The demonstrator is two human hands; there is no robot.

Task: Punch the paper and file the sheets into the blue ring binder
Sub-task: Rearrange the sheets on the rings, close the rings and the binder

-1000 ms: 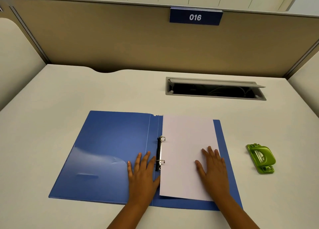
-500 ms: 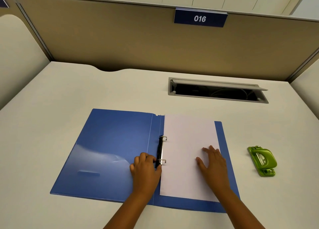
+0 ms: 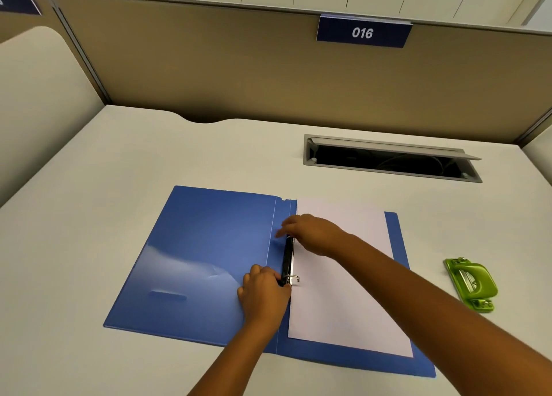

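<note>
The blue ring binder lies open and flat on the desk. White paper rests on its right half, against the black ring mechanism on the spine. My left hand has curled fingers at the lower end of the mechanism, beside the lower metal ring. My right hand reaches across the paper and covers the upper end of the mechanism, fingers bent over it; the upper ring is hidden beneath it.
A green hole punch sits on the desk to the right of the binder. An open cable hatch is sunk into the desk behind. A tan partition with the sign 016 closes off the far edge.
My right hand left the lower right of the paper and moved up-left onto the top of the ring mechanism. My left hand curled its fingers and shifted to the mechanism's lower end.
</note>
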